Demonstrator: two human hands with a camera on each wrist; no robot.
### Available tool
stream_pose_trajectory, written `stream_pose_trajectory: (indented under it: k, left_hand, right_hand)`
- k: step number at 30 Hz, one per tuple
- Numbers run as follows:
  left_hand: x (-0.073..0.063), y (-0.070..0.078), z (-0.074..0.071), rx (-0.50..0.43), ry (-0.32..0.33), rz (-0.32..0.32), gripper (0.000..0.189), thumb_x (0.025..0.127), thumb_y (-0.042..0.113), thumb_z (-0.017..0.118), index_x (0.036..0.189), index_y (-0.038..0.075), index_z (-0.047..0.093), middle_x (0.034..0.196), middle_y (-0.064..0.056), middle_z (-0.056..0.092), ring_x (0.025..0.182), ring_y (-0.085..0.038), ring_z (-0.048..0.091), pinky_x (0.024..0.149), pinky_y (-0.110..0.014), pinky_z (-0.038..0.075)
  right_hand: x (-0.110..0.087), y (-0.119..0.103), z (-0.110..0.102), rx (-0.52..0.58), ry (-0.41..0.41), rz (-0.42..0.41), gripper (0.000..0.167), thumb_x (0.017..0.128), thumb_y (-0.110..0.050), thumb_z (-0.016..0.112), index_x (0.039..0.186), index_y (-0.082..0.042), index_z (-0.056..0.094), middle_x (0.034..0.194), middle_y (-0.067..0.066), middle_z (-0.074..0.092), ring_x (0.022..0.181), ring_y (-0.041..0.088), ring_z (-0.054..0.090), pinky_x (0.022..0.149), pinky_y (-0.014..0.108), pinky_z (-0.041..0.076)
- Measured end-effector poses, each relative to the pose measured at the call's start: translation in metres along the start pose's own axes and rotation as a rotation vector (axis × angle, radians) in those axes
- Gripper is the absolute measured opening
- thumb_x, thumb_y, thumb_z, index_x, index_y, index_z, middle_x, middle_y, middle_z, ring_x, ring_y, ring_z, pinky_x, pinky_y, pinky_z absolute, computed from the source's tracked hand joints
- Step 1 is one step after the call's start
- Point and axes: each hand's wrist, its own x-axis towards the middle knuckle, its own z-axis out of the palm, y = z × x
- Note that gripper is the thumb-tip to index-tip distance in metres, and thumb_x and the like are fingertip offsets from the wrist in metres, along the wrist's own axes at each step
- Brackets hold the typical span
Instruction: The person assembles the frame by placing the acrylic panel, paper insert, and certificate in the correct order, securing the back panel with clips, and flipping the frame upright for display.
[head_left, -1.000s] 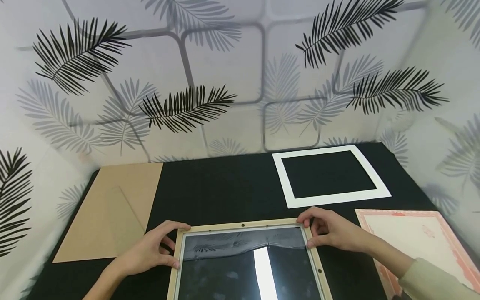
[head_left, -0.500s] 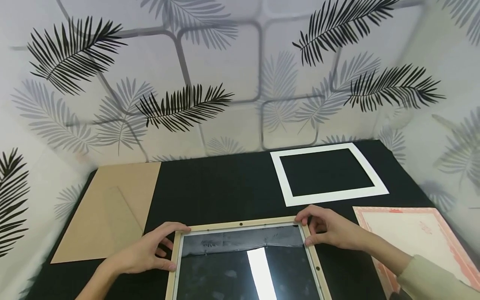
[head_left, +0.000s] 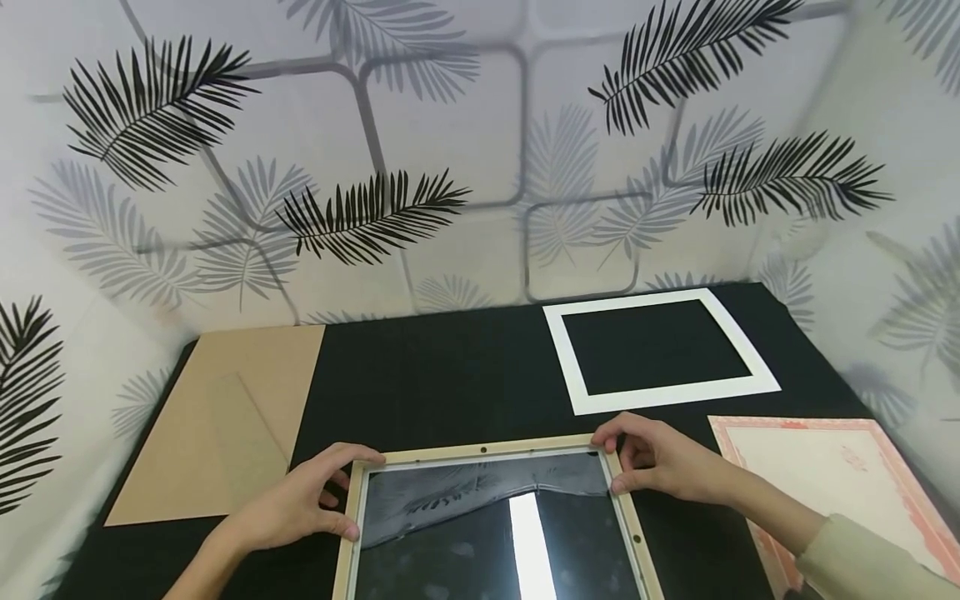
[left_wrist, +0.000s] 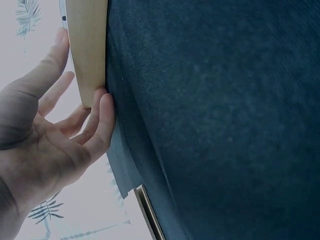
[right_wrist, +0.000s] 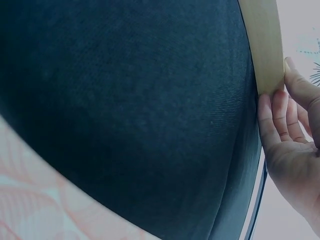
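Note:
A light wooden picture frame (head_left: 484, 451) with a shiny clear pane (head_left: 442, 542) lies at the bottom middle of the head view, its near end cut off. My left hand (head_left: 300, 504) grips its far left corner, thumb on the left side bar and fingers at the far edge. At the far right corner, my right hand (head_left: 663, 462) holds it the same way. The left wrist view has the left fingers (left_wrist: 102, 117) against the corner's outer side. In the right wrist view, the right fingers (right_wrist: 272, 112) touch the other corner's end.
A brown board (head_left: 176, 425) with a fainter triangular piece on it lies left. A white mat border (head_left: 660, 400) is at the back right, and a pink-edged certificate sheet (head_left: 817, 483) at the right. Black cloth (head_left: 427, 375) covers the table, below a leaf-patterned curtain (head_left: 465, 125).
Both hands keep their hold on the frame corners. The reflection band across the pane's far end has grown deeper on the left. The head view has shifted slightly.

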Motion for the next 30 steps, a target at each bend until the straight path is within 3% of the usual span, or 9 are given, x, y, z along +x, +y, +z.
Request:
stream_pose_trajectory:
  k: [8, 19, 22, 26, 30]
  left_hand:
    - [0.001, 0.001, 0.0, -0.01, -0.006, -0.049, 0.085, 0.079, 0.02, 0.09, 0.149, 0.01, 0.042, 0.144, -0.014, 0.046, 0.109, -0.033, 0.054, 0.08, -0.039, 0.055]
    - [0.0, 0.006, -0.002, -0.024, -0.04, -0.067, 0.086, 0.085, 0.018, 0.085, 0.154, 0.006, 0.034, 0.147, -0.021, 0.039, 0.117, -0.04, 0.05, 0.079, -0.039, 0.055]
    - [0.001, 0.005, -0.005, -0.052, -0.038, -0.085, 0.076, 0.092, 0.016, 0.079, 0.153, 0.004, 0.036, 0.147, -0.022, 0.04, 0.117, -0.04, 0.052, 0.081, -0.038, 0.055]
    - [0.005, 0.001, -0.006, -0.012, -0.001, -0.042, 0.054, 0.1, 0.014, 0.068, 0.147, 0.001, 0.047, 0.142, -0.021, 0.049, 0.111, -0.036, 0.058, 0.086, -0.037, 0.054]
    - [0.012, -0.001, -0.004, 0.018, 0.054, -0.032, 0.04, 0.101, 0.01, 0.065, 0.139, 0.0, 0.056, 0.134, -0.02, 0.057, 0.1, -0.03, 0.064, 0.078, -0.036, 0.056]
  right_hand:
    - [0.0, 0.0, 0.002, -0.004, 0.003, -0.01, 0.05, 0.087, -0.012, 0.082, 0.129, -0.004, 0.057, 0.105, 0.012, 0.052, 0.074, 0.015, 0.059, 0.068, 0.029, 0.056]
    - [0.0, -0.002, 0.001, -0.016, -0.021, -0.027, 0.052, 0.088, -0.013, 0.081, 0.134, -0.005, 0.056, 0.107, 0.012, 0.049, 0.075, 0.016, 0.057, 0.065, 0.028, 0.055]
    - [0.002, -0.005, 0.0, -0.043, -0.027, -0.03, 0.053, 0.089, -0.015, 0.081, 0.135, -0.006, 0.057, 0.108, 0.011, 0.049, 0.077, 0.017, 0.057, 0.065, 0.027, 0.054]
    - [0.003, -0.007, -0.001, -0.06, -0.039, -0.011, 0.048, 0.089, -0.017, 0.081, 0.132, -0.008, 0.061, 0.111, 0.009, 0.053, 0.079, 0.017, 0.056, 0.067, 0.027, 0.055]
    - [0.003, -0.008, -0.003, -0.078, -0.051, 0.01, 0.043, 0.089, -0.018, 0.08, 0.129, -0.01, 0.065, 0.113, 0.007, 0.055, 0.08, 0.016, 0.055, 0.07, 0.028, 0.056]
